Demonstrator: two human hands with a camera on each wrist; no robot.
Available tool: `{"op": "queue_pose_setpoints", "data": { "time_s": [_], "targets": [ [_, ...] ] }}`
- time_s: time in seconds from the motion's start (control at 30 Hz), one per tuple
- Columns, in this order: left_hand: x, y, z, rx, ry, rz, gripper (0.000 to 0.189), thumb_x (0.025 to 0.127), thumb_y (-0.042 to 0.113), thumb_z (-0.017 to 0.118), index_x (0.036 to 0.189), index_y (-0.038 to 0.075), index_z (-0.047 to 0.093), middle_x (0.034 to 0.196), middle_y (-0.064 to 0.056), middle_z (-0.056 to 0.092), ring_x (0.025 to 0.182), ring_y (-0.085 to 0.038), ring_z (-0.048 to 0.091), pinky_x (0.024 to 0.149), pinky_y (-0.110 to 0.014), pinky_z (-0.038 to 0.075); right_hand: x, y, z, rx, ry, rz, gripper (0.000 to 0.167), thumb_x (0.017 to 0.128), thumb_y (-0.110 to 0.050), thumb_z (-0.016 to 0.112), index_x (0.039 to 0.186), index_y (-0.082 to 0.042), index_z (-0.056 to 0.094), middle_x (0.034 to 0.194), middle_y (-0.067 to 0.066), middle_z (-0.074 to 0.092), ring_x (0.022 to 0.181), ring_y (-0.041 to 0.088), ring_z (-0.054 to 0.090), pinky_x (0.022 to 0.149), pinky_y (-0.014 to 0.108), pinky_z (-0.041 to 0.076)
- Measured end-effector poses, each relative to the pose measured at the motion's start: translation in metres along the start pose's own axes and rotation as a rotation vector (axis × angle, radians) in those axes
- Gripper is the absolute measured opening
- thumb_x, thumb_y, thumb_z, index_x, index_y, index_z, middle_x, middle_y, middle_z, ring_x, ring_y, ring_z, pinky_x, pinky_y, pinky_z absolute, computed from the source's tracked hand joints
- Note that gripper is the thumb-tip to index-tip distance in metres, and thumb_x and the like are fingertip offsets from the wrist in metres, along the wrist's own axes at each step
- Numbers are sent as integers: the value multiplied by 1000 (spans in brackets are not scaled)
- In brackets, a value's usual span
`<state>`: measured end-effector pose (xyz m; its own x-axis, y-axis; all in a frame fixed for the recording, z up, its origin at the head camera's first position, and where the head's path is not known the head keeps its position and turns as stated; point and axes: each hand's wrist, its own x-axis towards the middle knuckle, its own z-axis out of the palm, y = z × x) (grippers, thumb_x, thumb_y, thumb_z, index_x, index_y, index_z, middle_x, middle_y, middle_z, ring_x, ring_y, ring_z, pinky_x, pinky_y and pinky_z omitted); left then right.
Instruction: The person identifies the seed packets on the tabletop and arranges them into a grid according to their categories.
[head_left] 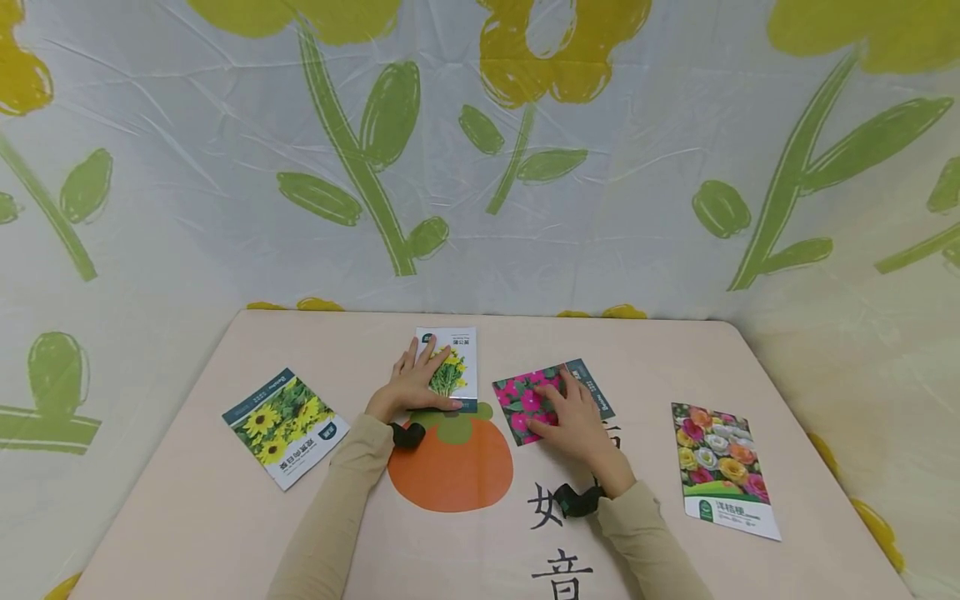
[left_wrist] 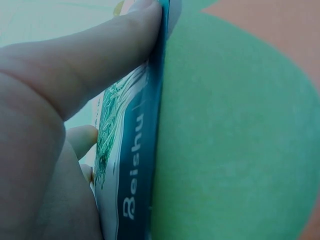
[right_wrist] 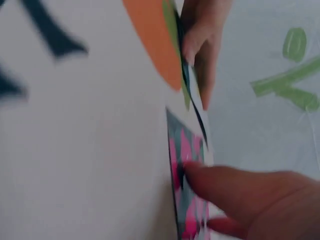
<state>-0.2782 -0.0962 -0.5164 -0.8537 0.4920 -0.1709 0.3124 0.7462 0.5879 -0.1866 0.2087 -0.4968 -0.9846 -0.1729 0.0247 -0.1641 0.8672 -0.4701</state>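
A white seed packet (head_left: 467, 367) with yellow flowers lies near the table's back edge, its dark band reading "Beishu" in the left wrist view. Spread across it, my left hand (head_left: 412, 383) rests with the thumb (left_wrist: 100, 55) along the dark-banded edge. To the right, a seed packet with pink flowers (head_left: 516, 396) lies tilted on the table. My right hand (head_left: 573, 421) rests over it, fingers apart and slightly bent; the right wrist view has the thumb (right_wrist: 225, 190) touching its printed face. Part of each packet is hidden under the hand.
A sunflower seed packet (head_left: 281, 425) lies at the left, and one with multicoloured blooms (head_left: 723, 467) lies at the right. The pale tablecloth (head_left: 450, 554) bears a printed orange fruit (head_left: 457, 475) and dark characters. Behind the table hangs a flower-patterned curtain (head_left: 600, 242).
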Motion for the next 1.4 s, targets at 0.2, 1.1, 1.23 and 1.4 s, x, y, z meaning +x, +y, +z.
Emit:
{"op": "queue_pose_setpoints", "data": {
  "time_s": [0.2, 1.1, 1.23, 1.4],
  "targets": [
    [3, -6, 4, 12, 7, -5, 109, 79, 59, 74, 161, 26, 11, 165, -3, -15, 146, -29, -29, 117, -57, -8, -2, -15, 4, 10, 8, 187, 103, 83, -39, 78, 154, 3, 17, 157, 36, 3, 142, 58, 7, 109, 72, 14],
    [0, -2, 1, -9, -5, 13, 107, 81, 55, 75, 161, 23, 11, 165, -6, -14, 146, -32, -28, 117, -57, -10, -2, -20, 14, -58, -32, 212, 105, 85, -56, 70, 152, 10, 22, 156, 40, -1, 142, 59, -7, 112, 70, 0],
    [-2, 1, -1, -6, -11, 4, 106, 82, 54, 74, 161, 22, 11, 166, -6, -14, 146, -33, -28, 117, -56, -10, -2, -18, 13, -61, -41, 191, 106, 84, -56, 70, 153, 8, 21, 157, 39, -2, 143, 59, -7, 112, 70, 0],
    [-1, -2, 2, -10, 6, 14, 106, 82, 55, 74, 161, 22, 12, 166, -6, -13, 147, -32, -27, 117, -56, -10, -1, -11, 16, -30, -38, 151, 109, 82, -57, 71, 154, 7, 19, 157, 38, -5, 142, 58, -10, 112, 70, -3]
  ]
}}
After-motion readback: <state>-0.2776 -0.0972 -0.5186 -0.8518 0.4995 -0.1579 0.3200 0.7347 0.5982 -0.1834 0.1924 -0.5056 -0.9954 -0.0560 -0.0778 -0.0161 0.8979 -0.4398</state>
